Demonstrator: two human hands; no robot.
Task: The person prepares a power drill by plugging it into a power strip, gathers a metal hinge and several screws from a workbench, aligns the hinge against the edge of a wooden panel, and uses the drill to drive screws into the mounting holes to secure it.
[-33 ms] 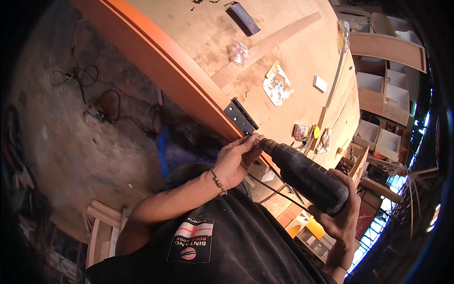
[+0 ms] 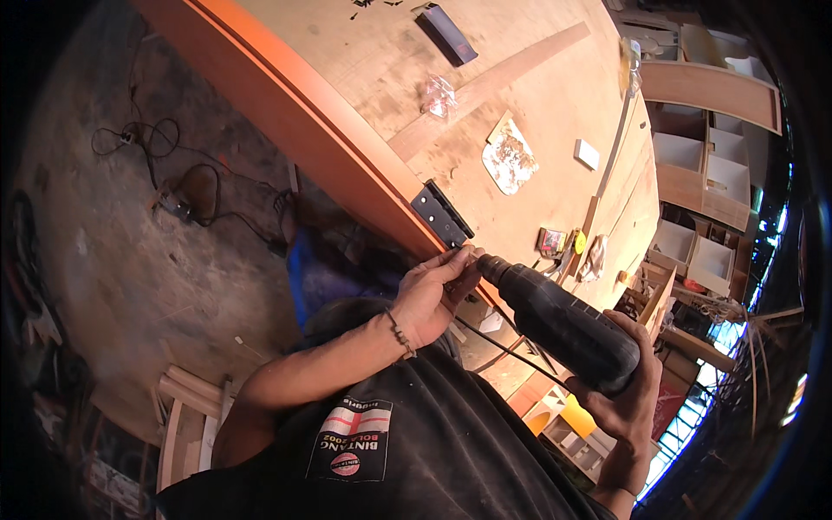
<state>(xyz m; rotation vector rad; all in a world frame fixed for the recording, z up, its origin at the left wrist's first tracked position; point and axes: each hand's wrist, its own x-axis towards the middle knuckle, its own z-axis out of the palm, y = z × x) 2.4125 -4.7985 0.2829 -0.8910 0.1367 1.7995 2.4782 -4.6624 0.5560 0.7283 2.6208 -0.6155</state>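
Note:
My right hand [image 2: 624, 390] grips a black power drill [image 2: 563, 325] with a dark cord, its chuck pointing up-left at the edge of an orange board [image 2: 312, 130]. My left hand [image 2: 433, 295] has its fingers pinched at the drill's tip, on something too small and hidden to make out. Just above those fingers, a black hinge [image 2: 440, 215] with screw holes lies on the board's edge. On the pale worktop [image 2: 546, 104] beyond are a dark elongated case [image 2: 444, 35], a small plastic bag [image 2: 438, 96], a wood strip [image 2: 537, 52] and a littered pale piece [image 2: 510, 154].
A yellow tape measure [image 2: 578, 242], a small box [image 2: 550, 241] and a white block [image 2: 586, 153] sit on the worktop's right. Cords and a power unit [image 2: 173, 204] lie on the floor [image 2: 113, 269] at left. Wooden cabinets [image 2: 706, 173] stand at right, timber pieces [image 2: 186, 394] at lower left.

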